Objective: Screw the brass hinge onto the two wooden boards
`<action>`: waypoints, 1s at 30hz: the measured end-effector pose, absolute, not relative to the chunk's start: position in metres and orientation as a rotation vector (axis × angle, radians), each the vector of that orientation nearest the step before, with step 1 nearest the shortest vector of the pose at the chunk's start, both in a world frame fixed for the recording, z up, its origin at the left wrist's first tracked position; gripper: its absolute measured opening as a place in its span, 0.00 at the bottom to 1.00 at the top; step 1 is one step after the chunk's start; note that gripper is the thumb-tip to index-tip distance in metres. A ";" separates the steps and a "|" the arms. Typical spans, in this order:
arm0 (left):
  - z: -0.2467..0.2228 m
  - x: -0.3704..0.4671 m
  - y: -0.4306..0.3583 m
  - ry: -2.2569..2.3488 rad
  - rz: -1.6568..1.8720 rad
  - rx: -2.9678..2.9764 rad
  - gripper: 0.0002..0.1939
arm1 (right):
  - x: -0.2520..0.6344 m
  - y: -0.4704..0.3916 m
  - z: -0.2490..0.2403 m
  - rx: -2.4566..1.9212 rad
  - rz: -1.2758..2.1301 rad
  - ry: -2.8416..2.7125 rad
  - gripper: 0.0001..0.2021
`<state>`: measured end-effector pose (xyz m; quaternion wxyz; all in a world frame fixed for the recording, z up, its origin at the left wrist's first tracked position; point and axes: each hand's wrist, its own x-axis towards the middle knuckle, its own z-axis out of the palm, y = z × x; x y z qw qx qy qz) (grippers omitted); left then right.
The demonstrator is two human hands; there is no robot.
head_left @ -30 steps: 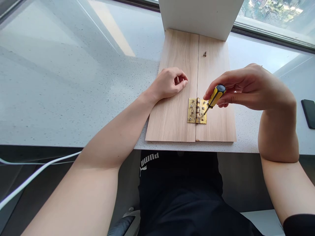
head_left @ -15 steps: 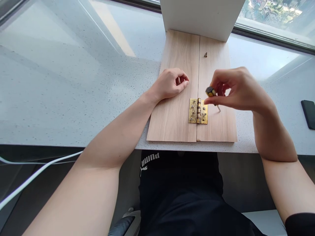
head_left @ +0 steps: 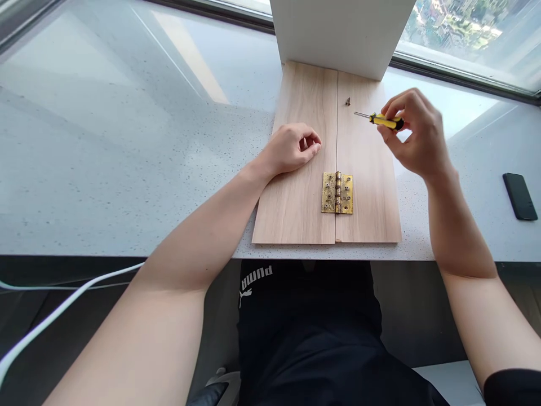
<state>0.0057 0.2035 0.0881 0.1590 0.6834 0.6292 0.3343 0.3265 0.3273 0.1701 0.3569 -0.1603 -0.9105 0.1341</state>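
My right hand [head_left: 416, 132] holds a small yellow and black screwdriver [head_left: 384, 120] over the right wooden board [head_left: 372, 169], its metal shaft pointing left. A small screw [head_left: 348, 101] lies on that board, a little up and left of the shaft's tip. My left hand [head_left: 295, 148] rests on the left wooden board [head_left: 291, 208], fingers curled with thumb and index close together; whether anything is between them cannot be made out. A brass hinge [head_left: 337, 193] lies open across the seam between the boards, near their front end, with screws in several holes.
A white box-like panel [head_left: 338, 34] stands at the boards' far end. On the speckled countertop [head_left: 127, 169], a black phone [head_left: 520, 196] lies at the far right. A white cable [head_left: 63, 307] hangs at the lower left. Windows line the back.
My right hand has moved up and away from beside the hinge, and the screwdriver has swung from pointing down to pointing left. My left hand has kept its place on the board.
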 end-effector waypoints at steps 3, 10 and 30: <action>0.087 0.006 0.205 1.794 0.953 1.958 0.06 | 0.331 0.341 0.127 -0.531 0.309 -2.270 0.10; 0.084 0.004 0.204 1.807 0.965 1.951 0.06 | 0.322 0.341 0.074 -0.861 0.462 -2.273 0.14; 0.114 0.027 0.339 2.050 0.686 1.838 0.18 | 0.297 0.348 0.063 -1.047 0.634 -2.074 0.19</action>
